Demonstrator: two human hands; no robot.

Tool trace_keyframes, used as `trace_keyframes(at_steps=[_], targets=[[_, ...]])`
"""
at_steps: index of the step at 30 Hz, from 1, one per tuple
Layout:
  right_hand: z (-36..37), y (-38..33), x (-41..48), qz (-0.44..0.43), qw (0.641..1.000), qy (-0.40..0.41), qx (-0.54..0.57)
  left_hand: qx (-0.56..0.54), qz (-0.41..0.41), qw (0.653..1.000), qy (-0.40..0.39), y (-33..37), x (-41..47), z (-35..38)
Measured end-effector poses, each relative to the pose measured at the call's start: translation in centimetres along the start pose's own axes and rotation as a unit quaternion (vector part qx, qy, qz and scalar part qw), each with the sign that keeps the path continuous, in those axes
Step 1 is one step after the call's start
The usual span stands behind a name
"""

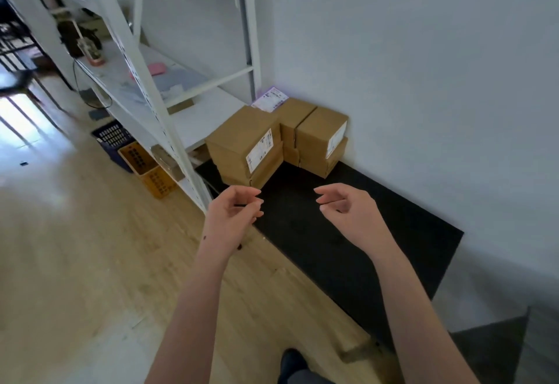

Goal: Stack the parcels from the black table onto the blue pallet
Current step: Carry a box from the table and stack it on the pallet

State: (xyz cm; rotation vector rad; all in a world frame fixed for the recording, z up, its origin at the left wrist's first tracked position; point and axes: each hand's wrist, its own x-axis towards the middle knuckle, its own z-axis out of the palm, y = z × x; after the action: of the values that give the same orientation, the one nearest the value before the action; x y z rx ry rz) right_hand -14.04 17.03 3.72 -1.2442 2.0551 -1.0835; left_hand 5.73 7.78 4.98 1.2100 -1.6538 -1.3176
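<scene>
left hand (233,214), right hand (348,211) loosely curled, empty; cardboard parcels (242,141), seemingly stacked, on matte black table (348,250).

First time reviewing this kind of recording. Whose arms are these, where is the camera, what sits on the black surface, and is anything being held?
There is no machine here: a person works with bare hands. The single picture comes from a wide-angle camera worn on their head, looking forward and down. The left hand and right hand are raised in front of the black table, fingers loosely curled, holding nothing. At the table's far corner, against the wall, brown cardboard parcels are stacked, some with white labels. White shelving stands to the left. The blue pallet is not in view.
</scene>
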Motion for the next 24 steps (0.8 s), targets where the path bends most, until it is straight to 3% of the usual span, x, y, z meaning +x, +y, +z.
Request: trace_keyframes(at_steps=[15,24], targets=[[6.1,-1.7,10.3,0.062,0.998,-0.013,-0.006,0.026,-0.003,0.999,-0.045,-1.9,13.1,-2.8],[12.2,-5.4,16.1,0.084,0.996,0.034,-0.002,0.155,0.082,0.981,-0.085,-3.3,24.1,-6.3]])
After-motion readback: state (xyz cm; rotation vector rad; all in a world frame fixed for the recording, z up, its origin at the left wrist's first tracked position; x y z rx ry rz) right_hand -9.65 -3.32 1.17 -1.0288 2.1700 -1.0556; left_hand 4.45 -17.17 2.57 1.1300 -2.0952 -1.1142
